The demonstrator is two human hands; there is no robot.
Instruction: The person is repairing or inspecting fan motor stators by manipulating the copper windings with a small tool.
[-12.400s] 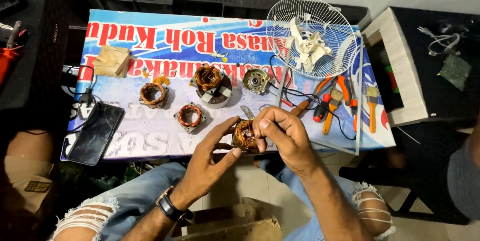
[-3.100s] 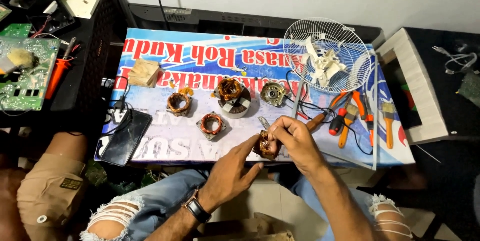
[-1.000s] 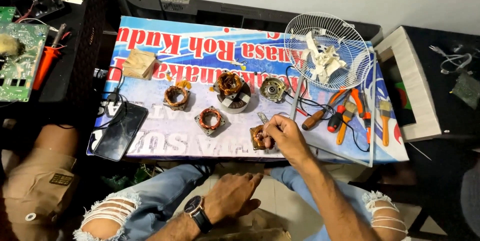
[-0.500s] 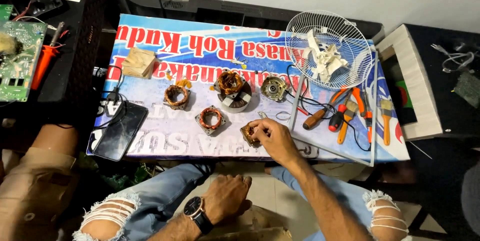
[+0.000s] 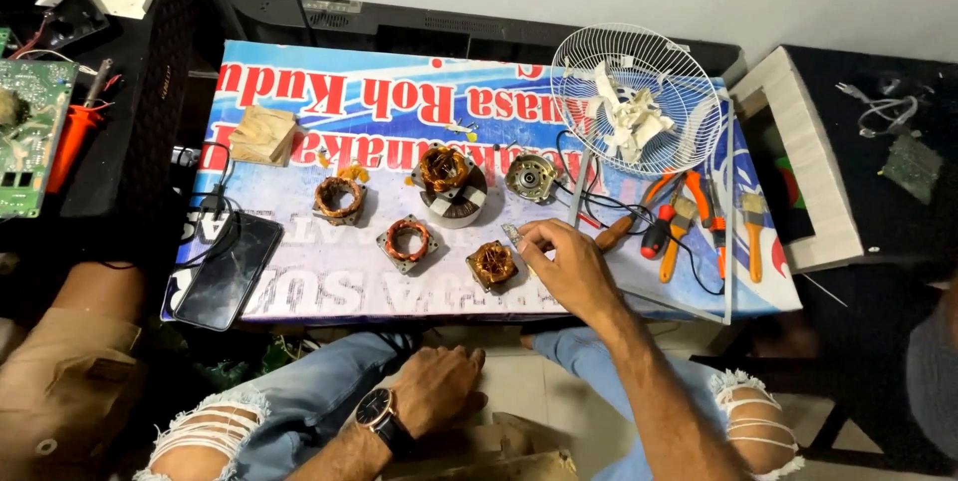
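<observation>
The small square copper-wound motor stator [image 5: 492, 263] is now set down on the banner-covered tabletop [image 5: 299, 286], near its front edge, just right of the grey-framed square stator [image 5: 407, 240]. Half a second earlier it was under the right hand [image 5: 569, 266]; three seconds earlier it was held up in both hands above the lap. The right hand has been shifted to the right of the stator, and its fingertips [image 5: 521, 234] are pressed together on a small metal part [image 5: 511, 235] just beyond the stator. What that part is cannot be made out.

The left hand [image 5: 439, 388] has been lowered to the lap, where it is laid loosely curled on the blue jeans [image 5: 299, 411] and holds nothing. A black wristwatch [image 5: 377, 414] is worn on that wrist.

Unchanged farther back: the round copper coil [image 5: 339, 198], the large stator on a grey base [image 5: 449, 180], and the round metal motor cap [image 5: 530, 178]. At the far right the white wire fan guard [image 5: 639, 97] is leaned, with white plastic pieces inside it. The orange-handled pliers and screwdrivers [image 5: 679, 222] are overlapped by black wires, so individual tools are hard to separate. A black smartphone [image 5: 228, 269] is laid at the near left edge. A second person's knee at the lower left is cut off by the frame.
</observation>
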